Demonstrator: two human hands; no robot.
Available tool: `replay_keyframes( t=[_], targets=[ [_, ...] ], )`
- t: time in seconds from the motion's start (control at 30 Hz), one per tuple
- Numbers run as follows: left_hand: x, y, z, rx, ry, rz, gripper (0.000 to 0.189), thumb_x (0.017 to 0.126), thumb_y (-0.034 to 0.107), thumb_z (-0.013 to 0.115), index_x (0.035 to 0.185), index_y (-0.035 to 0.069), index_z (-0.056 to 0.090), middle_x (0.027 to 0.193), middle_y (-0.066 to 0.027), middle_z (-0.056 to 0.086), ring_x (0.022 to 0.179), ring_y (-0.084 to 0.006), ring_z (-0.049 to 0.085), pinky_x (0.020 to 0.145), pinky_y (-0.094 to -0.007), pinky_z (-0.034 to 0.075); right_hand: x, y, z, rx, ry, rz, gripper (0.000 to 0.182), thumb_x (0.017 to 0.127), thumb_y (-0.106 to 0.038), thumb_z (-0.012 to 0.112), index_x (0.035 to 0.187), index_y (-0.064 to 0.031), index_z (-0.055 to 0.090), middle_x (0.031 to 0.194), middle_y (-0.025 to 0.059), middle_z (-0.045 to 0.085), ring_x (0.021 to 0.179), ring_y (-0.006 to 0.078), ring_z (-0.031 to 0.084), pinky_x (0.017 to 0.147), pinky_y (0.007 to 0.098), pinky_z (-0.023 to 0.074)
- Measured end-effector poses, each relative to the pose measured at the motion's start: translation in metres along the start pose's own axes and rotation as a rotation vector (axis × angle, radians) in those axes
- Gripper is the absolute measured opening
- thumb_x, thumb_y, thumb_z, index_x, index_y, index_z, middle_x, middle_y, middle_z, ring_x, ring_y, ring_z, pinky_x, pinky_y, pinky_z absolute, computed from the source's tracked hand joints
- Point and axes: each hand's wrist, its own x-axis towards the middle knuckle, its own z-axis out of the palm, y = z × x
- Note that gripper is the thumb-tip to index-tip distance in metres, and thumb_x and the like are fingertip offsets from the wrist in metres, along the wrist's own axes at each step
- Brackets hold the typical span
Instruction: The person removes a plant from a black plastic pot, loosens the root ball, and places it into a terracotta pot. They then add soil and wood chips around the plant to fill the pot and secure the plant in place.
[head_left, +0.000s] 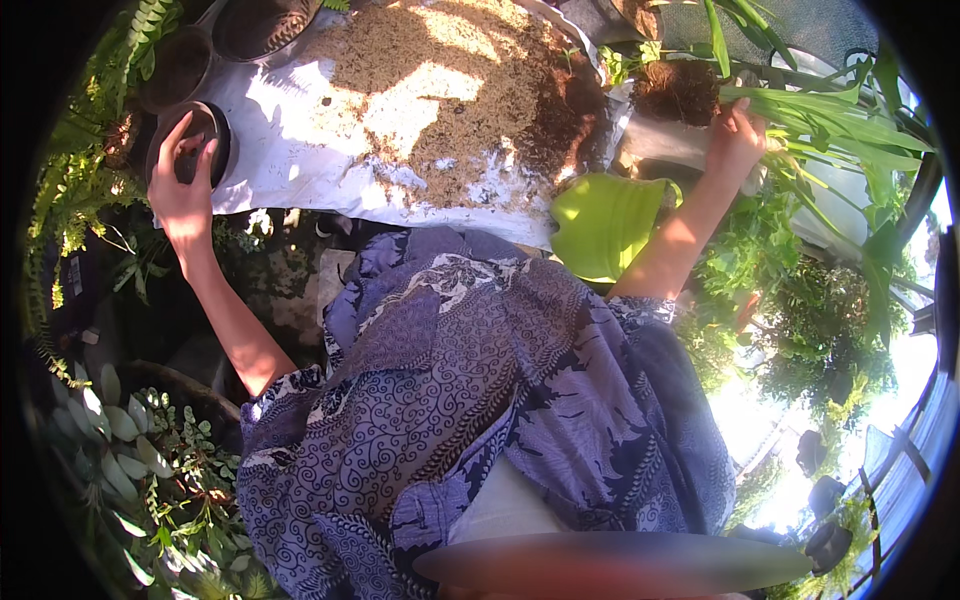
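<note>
At the left end of the white sheet, my left hand (182, 196) is on a small dark plant pot (220, 146), its thumb and fingers at the mouth and partly inside. Across the sheet, my right hand (733, 146) grips a long-leaved green plant (806, 112) near the base of its leaves. The plant lies sideways, and its bare brown root ball (675, 91) points toward the sheet. Some of my right fingers are hidden by the leaves. Below that forearm is a lime-green plastic pot (606, 225), tipped on its side.
Loose tan potting mix (420, 90) covers much of the white sheet (292, 176), with darker soil (574, 112) at its right. Two more dark pots, one a round pot (259, 30), stand at the upper left. Ferns (67, 180) and leafy plants (810, 322) crowd both sides.
</note>
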Motion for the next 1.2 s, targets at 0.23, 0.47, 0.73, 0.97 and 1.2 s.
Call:
replay_keyframes(
  t=[0.23,0.47,0.73,0.97,1.2],
  targets=[
    [-0.004,-0.023,-0.032,-0.003,-0.041,-0.148,0.031,0.100,0.007,0.068,0.131,0.010,0.070,0.116,-0.0062,0.076,0.107,-0.0127,0.069,0.097,-0.0304,0.052,0.003,-0.018,0.014,0.997,0.238,0.555,0.037,0.093,0.004,0.070,0.128,0.0076,0.061,0.117,0.0148,0.067,0.105,0.0243,0.065,0.091,0.0413,0.0572],
    [0.030,-0.020,-0.057,0.229,-0.203,-0.140,0.040,0.097,0.020,0.075,0.136,0.019,0.068,0.104,-0.0093,0.076,0.092,-0.0195,0.072,0.088,-0.0359,0.055,-0.008,-0.067,0.033,0.457,0.356,0.630,0.023,0.090,-0.004,0.078,0.110,0.0047,0.073,0.106,0.0122,0.072,0.094,0.0184,0.066,0.087,0.0311,0.0540],
    [0.066,-0.031,-0.063,0.313,-0.153,0.135,0.035,0.092,0.018,0.075,0.127,0.021,0.071,0.090,-0.0066,0.077,0.085,-0.0291,0.074,0.078,-0.0392,0.056,-0.054,-0.047,0.076,0.291,0.347,0.738,0.027,0.089,-0.005,0.080,0.111,0.0078,0.073,0.096,0.0119,0.077,0.083,0.0187,0.068,0.075,0.0331,0.0536],
    [0.065,-0.038,-0.068,0.056,-0.208,0.066,0.039,0.091,0.008,0.073,0.127,0.022,0.071,0.094,-0.0100,0.076,0.088,-0.0284,0.073,0.079,-0.0388,0.056,-0.102,-0.025,0.140,-0.130,0.133,0.889,0.045,0.091,-0.030,0.078,0.116,0.0073,0.071,0.107,0.0180,0.077,0.096,0.0329,0.072,0.093,0.0464,0.0524],
    [0.070,-0.012,-0.068,0.214,-0.379,-0.272,0.031,0.097,0.024,0.072,0.128,0.020,0.071,0.087,-0.0078,0.074,0.080,-0.0173,0.071,0.075,-0.0343,0.054,-0.138,-0.013,0.164,0.004,0.080,0.746,0.038,0.092,-0.018,0.077,0.112,0.0125,0.071,0.108,0.0224,0.077,0.100,0.0318,0.075,0.091,0.0419,0.0551]
  ],
)
